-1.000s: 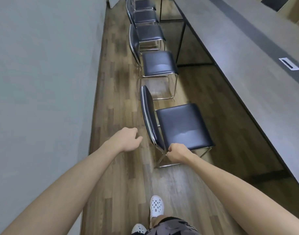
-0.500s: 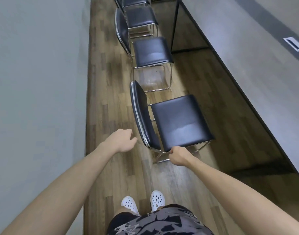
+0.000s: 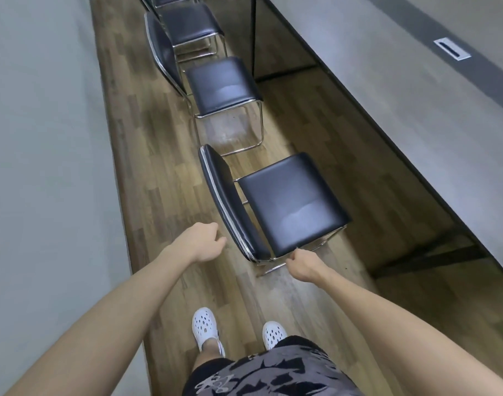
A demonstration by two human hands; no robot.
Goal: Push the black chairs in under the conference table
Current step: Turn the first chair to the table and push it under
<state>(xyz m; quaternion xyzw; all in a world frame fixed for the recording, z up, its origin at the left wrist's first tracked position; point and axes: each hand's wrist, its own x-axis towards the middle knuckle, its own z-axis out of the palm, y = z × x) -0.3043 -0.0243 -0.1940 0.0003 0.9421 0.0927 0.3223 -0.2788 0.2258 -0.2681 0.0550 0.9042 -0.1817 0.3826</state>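
Observation:
The nearest black chair (image 3: 290, 201) has a padded seat, a chrome frame and its backrest toward the wall; it stands out from the long grey conference table (image 3: 410, 115). My right hand (image 3: 303, 267) grips the near corner of its seat, fingers curled under the edge. Just left of the backrest, my left hand (image 3: 200, 245) hangs loosely curled and touches nothing. A second black chair (image 3: 220, 84) stands beyond it, and a third (image 3: 187, 22) farther on, all in a row beside the table.
A grey wall (image 3: 39, 138) runs close along the left, leaving a narrow wooden-floor aisle (image 3: 147, 155). My feet in white clogs (image 3: 204, 327) stand behind the nearest chair. A dark table leg frame (image 3: 256, 41) rises past the second chair. A cable slot (image 3: 451, 48) sits in the tabletop.
I have stepped closer, so the nearest chair sits nearer in view. My right hand keeps its grip on the seat corner; my left hand stays curled beside the backrest.

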